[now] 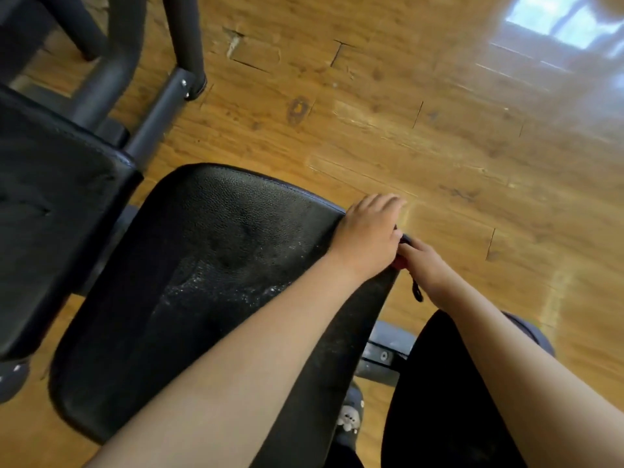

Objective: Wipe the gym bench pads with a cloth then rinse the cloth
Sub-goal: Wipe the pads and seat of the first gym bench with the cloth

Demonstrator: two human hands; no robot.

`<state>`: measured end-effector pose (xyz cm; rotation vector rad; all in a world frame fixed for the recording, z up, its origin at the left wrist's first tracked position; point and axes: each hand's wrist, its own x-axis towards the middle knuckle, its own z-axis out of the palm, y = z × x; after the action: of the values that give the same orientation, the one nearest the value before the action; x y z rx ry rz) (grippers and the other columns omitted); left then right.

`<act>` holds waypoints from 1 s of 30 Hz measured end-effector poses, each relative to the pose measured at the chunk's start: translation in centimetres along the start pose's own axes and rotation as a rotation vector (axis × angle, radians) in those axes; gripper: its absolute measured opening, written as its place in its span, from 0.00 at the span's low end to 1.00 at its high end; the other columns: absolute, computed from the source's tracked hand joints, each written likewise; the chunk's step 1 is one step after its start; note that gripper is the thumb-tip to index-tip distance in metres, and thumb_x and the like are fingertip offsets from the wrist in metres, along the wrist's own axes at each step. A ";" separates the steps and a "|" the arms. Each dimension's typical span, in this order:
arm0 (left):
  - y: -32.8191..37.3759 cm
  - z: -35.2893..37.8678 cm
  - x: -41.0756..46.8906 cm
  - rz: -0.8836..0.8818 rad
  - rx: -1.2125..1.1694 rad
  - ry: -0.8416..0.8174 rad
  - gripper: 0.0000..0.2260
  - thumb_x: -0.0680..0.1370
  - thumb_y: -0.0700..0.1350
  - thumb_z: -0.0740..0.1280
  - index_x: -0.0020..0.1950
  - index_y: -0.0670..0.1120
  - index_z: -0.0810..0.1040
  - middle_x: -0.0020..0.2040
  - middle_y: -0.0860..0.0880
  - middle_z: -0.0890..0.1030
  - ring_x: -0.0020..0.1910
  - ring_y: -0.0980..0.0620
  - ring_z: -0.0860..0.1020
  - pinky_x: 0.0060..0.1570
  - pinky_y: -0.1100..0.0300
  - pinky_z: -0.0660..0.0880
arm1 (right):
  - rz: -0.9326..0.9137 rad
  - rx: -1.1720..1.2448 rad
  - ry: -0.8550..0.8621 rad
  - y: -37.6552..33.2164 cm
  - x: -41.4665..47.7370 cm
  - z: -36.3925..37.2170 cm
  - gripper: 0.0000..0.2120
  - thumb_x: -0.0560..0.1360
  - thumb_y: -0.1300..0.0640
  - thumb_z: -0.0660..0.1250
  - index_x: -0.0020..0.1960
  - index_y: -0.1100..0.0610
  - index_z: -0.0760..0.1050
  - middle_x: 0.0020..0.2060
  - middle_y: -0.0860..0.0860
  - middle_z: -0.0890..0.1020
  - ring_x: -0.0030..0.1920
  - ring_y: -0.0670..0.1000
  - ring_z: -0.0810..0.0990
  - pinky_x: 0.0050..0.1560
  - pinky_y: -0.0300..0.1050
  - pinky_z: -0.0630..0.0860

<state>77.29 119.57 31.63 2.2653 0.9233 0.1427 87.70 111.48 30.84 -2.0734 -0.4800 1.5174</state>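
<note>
The black seat pad [216,251] of the gym bench fills the middle, with wet, speckled streaks across its near half. My left hand [366,231] lies palm down on the pad's far right corner, its fingers curled over the edge; what is under the palm is hidden. Right beside it, touching it, my right hand [427,268] is closed on a small dark cloth [406,238], of which only a bit shows between the hands. A thin black loop [417,292] dangles below this hand. A second black pad [57,211] sits at the left.
The bench's black metal frame tubes [152,119] run at the top left, and a frame bar with bolts [385,354] lies under the seat pad. Around it is wooden plank floor [439,136]. My dark-clothed leg [449,400] and a shoe [349,417] are at the bottom.
</note>
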 end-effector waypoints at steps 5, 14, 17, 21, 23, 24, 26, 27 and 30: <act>1.6 -1.1 2.5 0.034 0.430 -0.505 0.13 0.84 0.47 0.52 0.65 0.44 0.68 0.61 0.44 0.77 0.59 0.44 0.75 0.52 0.52 0.69 | -0.059 0.004 0.026 0.2 -0.3 0.2 0.12 0.81 0.62 0.56 0.64 0.58 0.71 0.43 0.47 0.77 0.40 0.42 0.73 0.31 0.26 0.69; -0.9 -6.6 1.8 0.046 0.463 -0.357 0.09 0.81 0.42 0.56 0.58 0.50 0.72 0.52 0.49 0.81 0.57 0.47 0.76 0.74 0.52 0.53 | -0.164 -0.084 0.099 -3.4 -1.1 3.2 0.10 0.82 0.57 0.56 0.60 0.51 0.72 0.56 0.55 0.80 0.55 0.54 0.77 0.57 0.50 0.73; -2.5 -10.5 0.4 0.048 0.436 -0.224 0.05 0.81 0.41 0.56 0.49 0.51 0.69 0.46 0.50 0.80 0.53 0.46 0.76 0.65 0.55 0.64 | -0.270 -0.202 0.086 -7.0 -1.4 5.6 0.08 0.81 0.55 0.57 0.56 0.47 0.73 0.52 0.54 0.81 0.53 0.55 0.78 0.59 0.55 0.73; -6.4 -15.9 -3.4 -0.004 0.386 -0.100 0.05 0.82 0.43 0.57 0.54 0.46 0.72 0.44 0.48 0.76 0.48 0.43 0.76 0.40 0.53 0.68 | -0.452 -0.346 0.051 -11.2 -2.5 10.3 0.10 0.80 0.55 0.59 0.59 0.50 0.75 0.52 0.50 0.79 0.54 0.53 0.76 0.53 0.44 0.70; -8.6 -18.1 -5.6 -0.036 0.333 -0.066 0.07 0.82 0.41 0.58 0.59 0.44 0.72 0.51 0.46 0.77 0.52 0.43 0.75 0.45 0.47 0.74 | -0.555 -0.436 0.054 -13.3 -3.2 12.9 0.14 0.79 0.55 0.62 0.64 0.52 0.73 0.58 0.50 0.79 0.59 0.51 0.74 0.52 0.38 0.65; -9.6 -18.9 -6.7 -0.048 0.307 -0.047 0.09 0.82 0.41 0.59 0.61 0.44 0.72 0.55 0.45 0.77 0.56 0.44 0.75 0.49 0.45 0.74 | -0.603 -0.469 0.052 -14.2 -3.4 14.1 0.16 0.78 0.55 0.64 0.66 0.53 0.72 0.61 0.51 0.78 0.62 0.52 0.74 0.53 0.38 0.65; -11.3 -20.2 -8.8 -0.067 0.256 0.013 0.12 0.81 0.39 0.60 0.65 0.43 0.72 0.62 0.45 0.76 0.62 0.45 0.72 0.55 0.45 0.73 | -0.682 -0.510 0.028 -15.7 -3.7 16.3 0.18 0.77 0.55 0.66 0.66 0.54 0.71 0.62 0.52 0.77 0.63 0.53 0.73 0.57 0.41 0.66; -11.9 -20.5 -9.8 -0.079 0.238 0.051 0.14 0.81 0.38 0.60 0.66 0.41 0.71 0.64 0.44 0.75 0.64 0.45 0.72 0.58 0.47 0.72 | -0.715 -0.530 0.016 -16.3 -3.7 17.2 0.18 0.77 0.55 0.66 0.66 0.55 0.71 0.61 0.52 0.78 0.63 0.54 0.73 0.57 0.43 0.67; -12.8 -19.3 -12.2 -0.154 0.232 0.191 0.17 0.82 0.37 0.58 0.70 0.38 0.68 0.70 0.41 0.71 0.70 0.43 0.68 0.65 0.52 0.67 | -0.791 -0.576 -0.010 -17.6 -3.8 19.3 0.17 0.76 0.57 0.65 0.64 0.57 0.72 0.60 0.53 0.78 0.62 0.55 0.73 0.58 0.44 0.69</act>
<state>54.38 128.90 40.16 2.4109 1.2687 0.1948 68.54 127.28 39.74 -1.8649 -1.6611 0.9634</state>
